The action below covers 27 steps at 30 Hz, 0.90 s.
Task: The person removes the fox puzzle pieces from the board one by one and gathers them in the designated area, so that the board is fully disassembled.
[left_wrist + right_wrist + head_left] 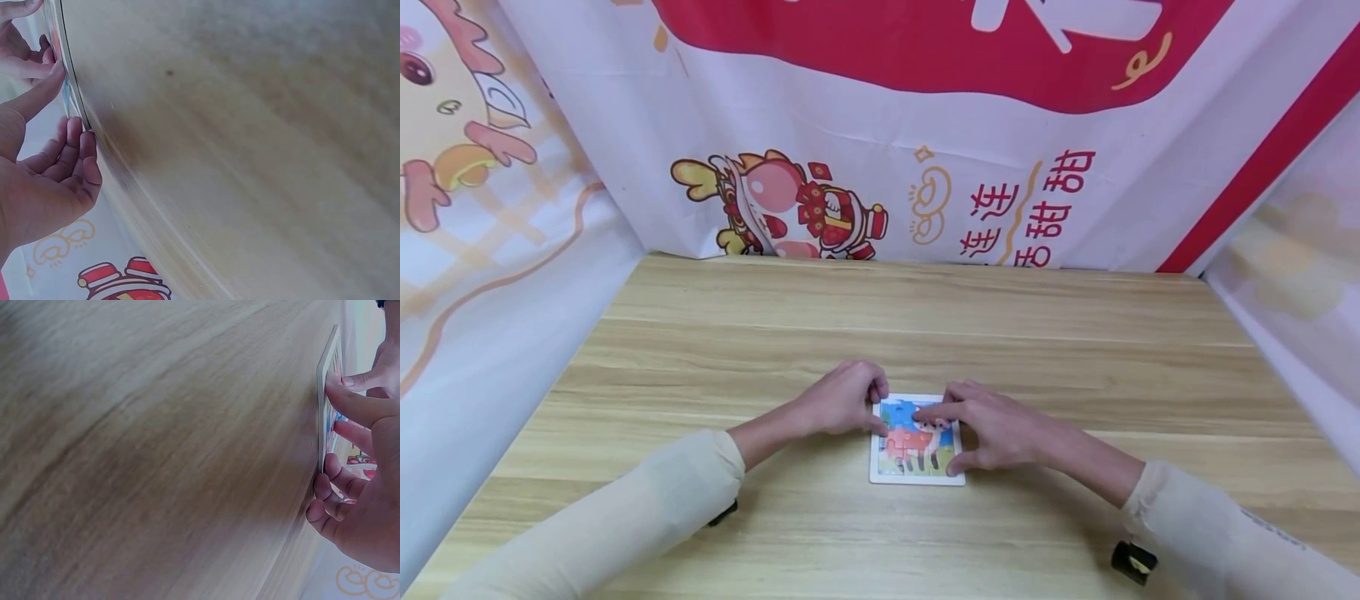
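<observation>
Brown wood-grain tabletop fills most of the view. At right, a thin, flat, white-rimmed board shows nearly edge-on; the right hand touches it with thumb and fingertips, the left hand beyond.

The right hand hides part of the puzzle.

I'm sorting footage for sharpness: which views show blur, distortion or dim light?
Head view: bright, the puzzle picture recognisable though small; left wrist view: dimmer, the tabletop grain smeared and soft, its edge looking bowed; right wrist view: also dim, with soft grain, the puzzle seen nearly edge-on, so its picture is hard to read.
</observation>
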Motion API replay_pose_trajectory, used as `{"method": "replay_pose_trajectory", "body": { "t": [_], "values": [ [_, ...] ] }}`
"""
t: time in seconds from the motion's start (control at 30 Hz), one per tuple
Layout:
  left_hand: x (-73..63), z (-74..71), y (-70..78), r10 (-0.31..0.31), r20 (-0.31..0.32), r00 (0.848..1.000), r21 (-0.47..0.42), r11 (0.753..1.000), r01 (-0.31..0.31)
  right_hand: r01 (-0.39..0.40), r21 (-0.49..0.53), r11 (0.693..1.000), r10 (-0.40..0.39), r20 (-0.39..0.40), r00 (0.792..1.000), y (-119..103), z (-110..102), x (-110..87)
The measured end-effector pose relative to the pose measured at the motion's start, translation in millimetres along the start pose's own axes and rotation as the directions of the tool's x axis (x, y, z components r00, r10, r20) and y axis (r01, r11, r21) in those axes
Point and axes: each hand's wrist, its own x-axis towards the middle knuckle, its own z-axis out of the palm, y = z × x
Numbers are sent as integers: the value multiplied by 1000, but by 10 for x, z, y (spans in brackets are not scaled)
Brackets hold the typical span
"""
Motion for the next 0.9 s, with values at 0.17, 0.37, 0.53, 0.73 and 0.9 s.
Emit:
{"method": "replay_pose_trajectory", "body": {
  "t": [0.17,0.37,0.53,0.73,0.9],
  "values": [
    [0,-4,-16,1,6,1000,-29,1000,-1,2,20,1000,-2,-4,1000,11,3,-3],
    [-5,-4,-21,8,12,1000,-36,999,-7,4,35,999,-4,-8,1000,9,-2,-5],
    [-11,2,-25,23,9,1000,-47,999,-22,6,37,999,-6,-13,1000,7,-4,-4],
    [4,3,-20,41,5,999,-56,998,-40,-5,43,999,5,-8,1000,5,-5,-5],
    [-1,-32,-34,46,8,999,-114,992,-45,-5,42,999,5,-5,1000,4,-8,-5]
  ]
}}
